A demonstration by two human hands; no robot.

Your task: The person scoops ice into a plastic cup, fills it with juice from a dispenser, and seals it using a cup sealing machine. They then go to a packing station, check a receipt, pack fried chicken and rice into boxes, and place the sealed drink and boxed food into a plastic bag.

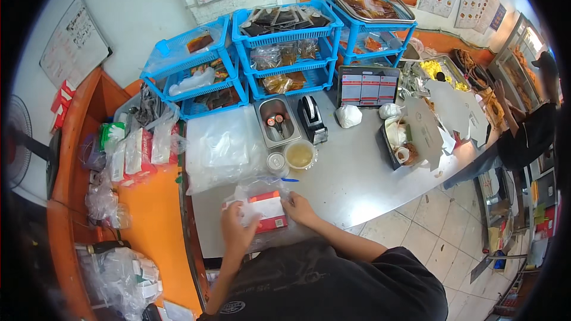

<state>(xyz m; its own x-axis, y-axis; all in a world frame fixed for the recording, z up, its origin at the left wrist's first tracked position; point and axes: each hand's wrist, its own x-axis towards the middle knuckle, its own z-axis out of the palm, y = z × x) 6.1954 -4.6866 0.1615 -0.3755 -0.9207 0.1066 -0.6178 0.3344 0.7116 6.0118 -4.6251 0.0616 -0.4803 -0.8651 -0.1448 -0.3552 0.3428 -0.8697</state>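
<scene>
A red and white cardboard box (273, 224) lies on the steel table in front of me, with clear plastic bag film around and under it. White paper or film, blurred, covers part of its top. My right hand (299, 208) grips the box at its right edge. Curved over the box's left side is my left hand (240, 228), thumb and fingers apart beside the white material; whether it pinches it is unclear. Just beyond the box are a blue pen (290, 180), a drink can (277, 164) and a lidded plastic tub of yellowish liquid (300, 154).
Clear plastic bags (221, 147) are stacked at left. A steel pan (277, 120), tape dispenser (313, 120) and tablet (368, 87) stand before blue tiered racks (285, 31). An open food box (403, 142) sits right, near a co-worker (528, 136). An orange counter (154, 214) adjoins at left.
</scene>
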